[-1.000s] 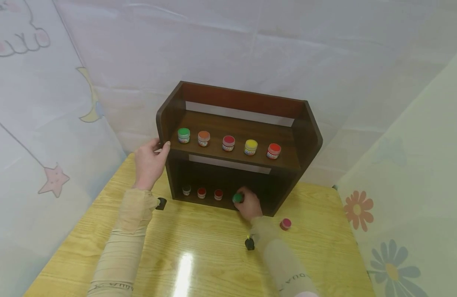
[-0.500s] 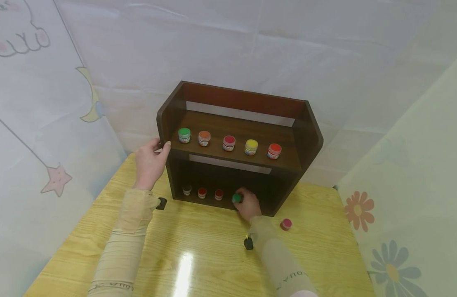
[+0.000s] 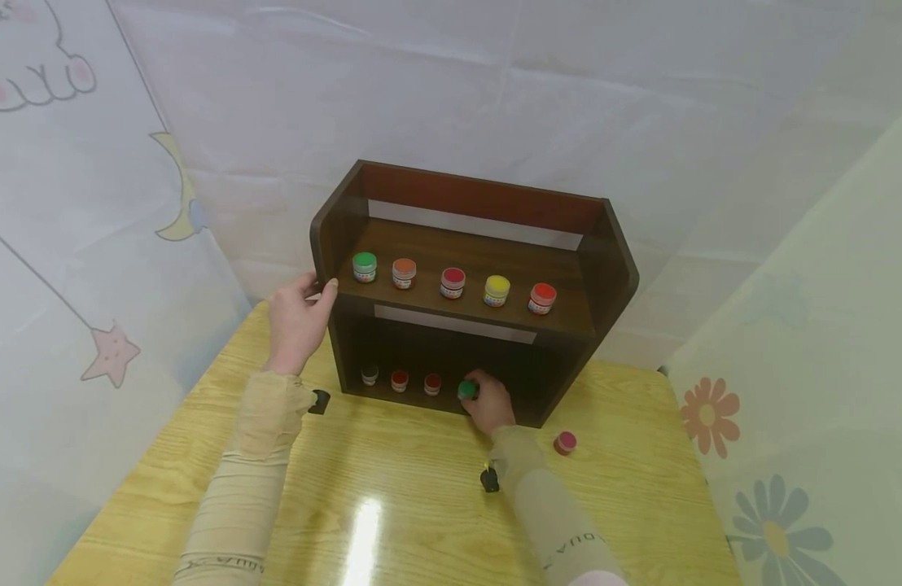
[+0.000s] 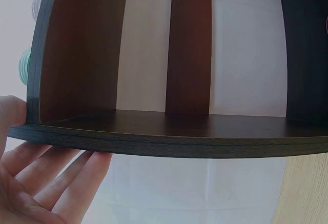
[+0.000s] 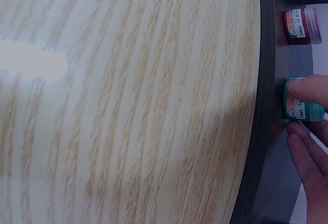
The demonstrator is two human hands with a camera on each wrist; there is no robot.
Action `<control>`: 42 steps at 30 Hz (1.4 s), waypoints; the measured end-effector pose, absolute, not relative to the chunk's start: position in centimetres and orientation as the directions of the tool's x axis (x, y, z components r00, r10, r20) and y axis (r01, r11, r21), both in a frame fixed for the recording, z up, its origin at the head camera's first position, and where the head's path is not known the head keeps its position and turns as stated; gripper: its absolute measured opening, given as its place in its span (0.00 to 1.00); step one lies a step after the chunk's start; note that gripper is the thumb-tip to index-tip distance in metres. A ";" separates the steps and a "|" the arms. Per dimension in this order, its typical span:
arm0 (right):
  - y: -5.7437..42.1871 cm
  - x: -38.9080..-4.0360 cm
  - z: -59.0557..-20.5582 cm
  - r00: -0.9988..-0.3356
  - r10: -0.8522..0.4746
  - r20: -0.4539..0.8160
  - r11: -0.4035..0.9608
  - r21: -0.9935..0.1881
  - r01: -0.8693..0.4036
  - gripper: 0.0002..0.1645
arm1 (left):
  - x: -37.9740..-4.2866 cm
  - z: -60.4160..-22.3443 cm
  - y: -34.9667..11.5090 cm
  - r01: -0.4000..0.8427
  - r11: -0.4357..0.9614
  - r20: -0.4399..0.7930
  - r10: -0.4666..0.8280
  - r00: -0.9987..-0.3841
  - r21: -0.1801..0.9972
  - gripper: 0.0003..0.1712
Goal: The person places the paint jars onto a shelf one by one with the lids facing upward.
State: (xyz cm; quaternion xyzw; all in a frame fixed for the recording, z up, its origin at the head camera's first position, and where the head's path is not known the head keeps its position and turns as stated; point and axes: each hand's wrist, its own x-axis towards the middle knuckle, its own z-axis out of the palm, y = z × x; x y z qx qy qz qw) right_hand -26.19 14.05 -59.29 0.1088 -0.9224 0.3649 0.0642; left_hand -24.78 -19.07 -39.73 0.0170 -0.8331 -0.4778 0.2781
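A dark wooden two-tier shelf point(image 3: 488, 244) stands on the table. My left hand point(image 3: 295, 319) grips its left side panel near the upper board, thumb in front and fingers behind; the left wrist view shows the thumb and fingers point(image 4: 77, 178) around the panel's edge. My right hand point(image 3: 495, 404) pinches a small green paint jar point(image 5: 300, 108) between thumb and fingers on the lower board. The jar stands upright at the right end of a row holding a dark jar point(image 3: 369, 374) and two red jars point(image 3: 400, 380). The fingers partly cover the green jar.
On the upper board stand several jars, among them a green jar point(image 3: 365, 267) and a yellow jar point(image 3: 496, 290). A pinkish-red jar point(image 3: 565, 443) sits on the wooden table point(image 3: 392, 488), right of the shelf's front corner. Patterned sheets hang behind and at both sides.
Almost nothing moves. My right hand stays at the green jar with only a slight shift, and my left hand keeps its grip on the shelf.
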 end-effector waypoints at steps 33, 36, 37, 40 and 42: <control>14.6 -25.8 -54.9 -0.969 -0.142 0.202 0.657 -0.713 -0.245 0.33 | -24.9 -39.7 -19.0 0.227 0.550 0.448 -0.309 -0.839 0.804 0.21; 14.7 -25.7 -53.9 -0.965 -0.141 0.219 0.663 -0.703 -0.257 0.28 | -24.9 -39.7 -19.0 0.224 0.553 0.447 -0.309 -0.839 0.803 0.21; 14.6 -25.7 -53.6 -0.964 -0.141 0.225 0.668 -0.697 -0.260 0.27 | -24.9 -39.7 -19.0 0.223 0.553 0.447 -0.309 -0.840 0.802 0.21; 14.7 -25.5 -52.6 -0.959 -0.143 0.245 0.673 -0.687 -0.276 0.25 | -25.0 -39.8 -19.1 0.221 0.557 0.446 -0.309 -0.840 0.801 0.21; 14.8 -25.3 -51.9 -0.954 -0.144 0.262 0.669 -0.685 -0.289 0.23 | -24.9 -39.7 -19.1 0.223 0.553 0.445 -0.306 -0.842 0.803 0.21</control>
